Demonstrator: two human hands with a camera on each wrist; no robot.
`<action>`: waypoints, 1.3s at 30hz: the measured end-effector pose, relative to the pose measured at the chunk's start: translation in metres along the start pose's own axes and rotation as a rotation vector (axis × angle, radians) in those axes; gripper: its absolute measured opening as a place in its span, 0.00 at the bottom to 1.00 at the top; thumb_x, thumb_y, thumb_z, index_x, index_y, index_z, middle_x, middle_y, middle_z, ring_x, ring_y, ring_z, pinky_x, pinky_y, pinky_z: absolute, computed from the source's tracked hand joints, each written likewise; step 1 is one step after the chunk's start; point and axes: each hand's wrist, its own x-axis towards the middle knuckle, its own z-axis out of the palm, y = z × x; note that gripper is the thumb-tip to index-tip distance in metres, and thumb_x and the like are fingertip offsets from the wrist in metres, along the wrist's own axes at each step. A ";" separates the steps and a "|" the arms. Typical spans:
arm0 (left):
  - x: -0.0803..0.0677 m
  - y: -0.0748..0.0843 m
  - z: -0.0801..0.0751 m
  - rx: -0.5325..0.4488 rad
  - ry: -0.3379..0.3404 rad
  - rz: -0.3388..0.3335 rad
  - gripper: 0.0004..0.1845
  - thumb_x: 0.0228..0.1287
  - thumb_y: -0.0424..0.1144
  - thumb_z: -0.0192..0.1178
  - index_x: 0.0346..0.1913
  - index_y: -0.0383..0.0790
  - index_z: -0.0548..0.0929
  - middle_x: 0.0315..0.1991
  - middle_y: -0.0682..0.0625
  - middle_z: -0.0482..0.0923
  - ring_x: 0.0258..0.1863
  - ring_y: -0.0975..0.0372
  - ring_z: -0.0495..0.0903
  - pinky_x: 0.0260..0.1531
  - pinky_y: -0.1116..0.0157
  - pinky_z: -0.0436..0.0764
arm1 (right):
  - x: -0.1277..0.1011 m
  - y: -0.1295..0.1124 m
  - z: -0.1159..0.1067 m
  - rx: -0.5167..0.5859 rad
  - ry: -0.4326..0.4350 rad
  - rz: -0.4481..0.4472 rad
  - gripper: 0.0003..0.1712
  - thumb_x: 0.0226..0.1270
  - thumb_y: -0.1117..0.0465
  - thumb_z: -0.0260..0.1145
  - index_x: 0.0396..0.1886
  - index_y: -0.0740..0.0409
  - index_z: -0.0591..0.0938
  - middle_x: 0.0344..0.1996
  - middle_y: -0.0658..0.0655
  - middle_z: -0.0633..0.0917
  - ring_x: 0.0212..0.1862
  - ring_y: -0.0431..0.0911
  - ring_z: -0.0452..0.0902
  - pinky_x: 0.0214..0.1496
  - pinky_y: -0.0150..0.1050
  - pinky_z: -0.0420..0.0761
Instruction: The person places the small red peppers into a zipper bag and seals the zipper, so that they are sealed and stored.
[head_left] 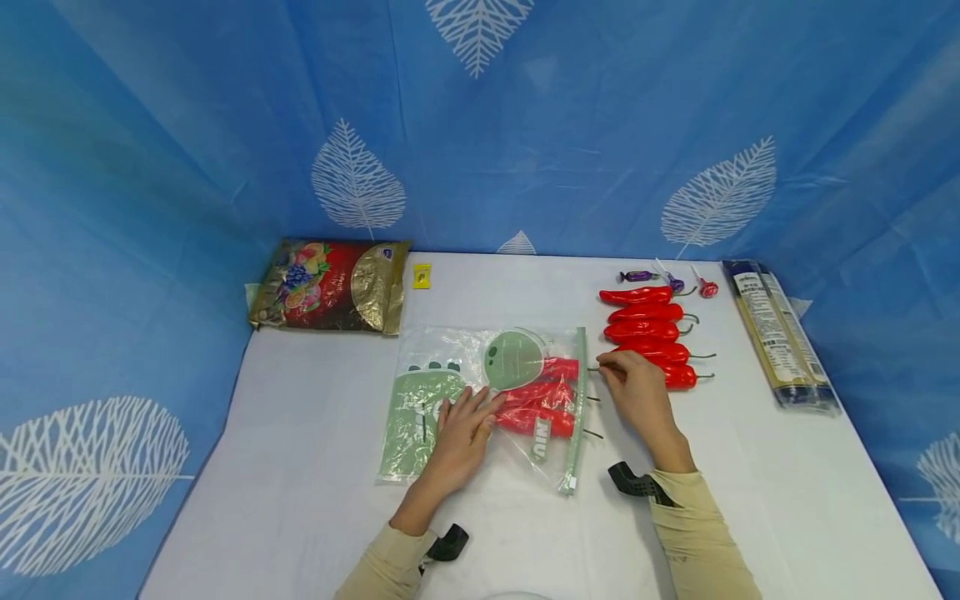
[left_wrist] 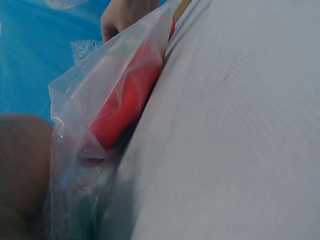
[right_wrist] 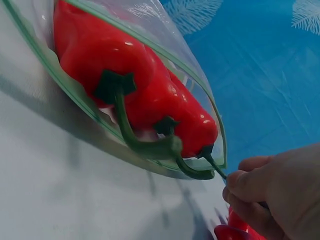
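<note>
A clear zip bag (head_left: 442, 392) with green print lies mid-table, its open mouth to the right. Three red chili peppers (head_left: 540, 398) lie inside, stems poking out. My left hand (head_left: 480, 410) rests flat on the bag, fingers straight, touching the peppers through the plastic. My right hand (head_left: 609, 369) pinches the green stem of the top pepper at the bag's mouth; the right wrist view shows the fingertips (right_wrist: 235, 182) closed on the stem tip beside the peppers (right_wrist: 135, 80). In the left wrist view a pepper (left_wrist: 125, 100) shows through the bag.
Several loose red peppers (head_left: 645, 315) lie in a row just beyond my right hand. Wrapped candies (head_left: 637, 276) and a lollipop (head_left: 707, 288) sit behind them. A snack bag (head_left: 330, 286) is at the back left, a small yellow packet (head_left: 422, 276) beside it, and a long noodle packet (head_left: 780, 333) at the right.
</note>
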 end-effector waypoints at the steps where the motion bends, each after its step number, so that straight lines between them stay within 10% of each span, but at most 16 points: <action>1: 0.000 0.000 0.000 -0.001 0.002 0.003 0.22 0.81 0.45 0.47 0.73 0.55 0.74 0.77 0.42 0.65 0.81 0.42 0.54 0.78 0.36 0.37 | 0.000 0.000 0.000 0.005 0.002 0.014 0.10 0.66 0.69 0.71 0.47 0.63 0.88 0.44 0.64 0.89 0.45 0.58 0.87 0.50 0.55 0.87; 16: -0.001 0.004 0.001 0.023 -0.010 0.000 0.22 0.81 0.45 0.47 0.73 0.56 0.73 0.78 0.43 0.64 0.81 0.44 0.53 0.79 0.37 0.37 | -0.010 -0.005 -0.002 0.068 0.036 0.074 0.12 0.67 0.64 0.72 0.49 0.57 0.89 0.42 0.61 0.92 0.43 0.55 0.88 0.45 0.51 0.88; 23: -0.001 0.002 0.002 0.015 0.017 0.018 0.22 0.81 0.46 0.47 0.72 0.55 0.75 0.77 0.43 0.65 0.81 0.43 0.53 0.79 0.37 0.37 | -0.022 0.038 -0.050 -0.024 0.201 0.069 0.17 0.67 0.68 0.70 0.56 0.59 0.86 0.49 0.65 0.88 0.38 0.55 0.82 0.36 0.24 0.72; 31: 0.001 0.002 0.000 0.009 0.039 0.004 0.22 0.82 0.47 0.46 0.71 0.53 0.76 0.77 0.43 0.66 0.80 0.43 0.54 0.79 0.37 0.38 | -0.032 0.100 -0.074 -0.150 0.042 0.118 0.20 0.69 0.73 0.63 0.60 0.67 0.81 0.53 0.74 0.83 0.47 0.67 0.82 0.49 0.64 0.81; 39: 0.000 0.003 0.002 0.006 0.029 0.014 0.22 0.81 0.46 0.47 0.71 0.52 0.76 0.77 0.42 0.66 0.80 0.41 0.55 0.78 0.36 0.39 | -0.046 0.107 -0.066 -0.183 0.073 0.168 0.11 0.65 0.70 0.71 0.47 0.66 0.87 0.41 0.71 0.85 0.40 0.62 0.81 0.38 0.51 0.77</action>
